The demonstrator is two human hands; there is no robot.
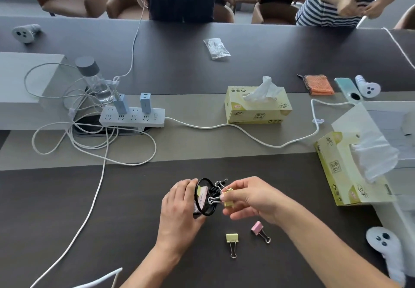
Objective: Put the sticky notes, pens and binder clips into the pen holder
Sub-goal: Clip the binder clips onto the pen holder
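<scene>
My left hand (179, 209) grips a black mesh pen holder (205, 207), tilted so its mouth faces right. Inside it I see pale sticky notes (202, 195) and dark pens (215, 190). My right hand (249, 200) pinches a yellow binder clip (228, 200) right at the holder's mouth, its wire handles pointing into the opening. On the dark table near me lie a second yellow binder clip (232, 240) and a pink binder clip (258, 229).
Two tissue boxes (258, 106) (345, 171), a power strip (132, 117) with chargers and white cables (94, 198), a water bottle (92, 79), and a white controller (386, 245) at my right. Two people stand across the table.
</scene>
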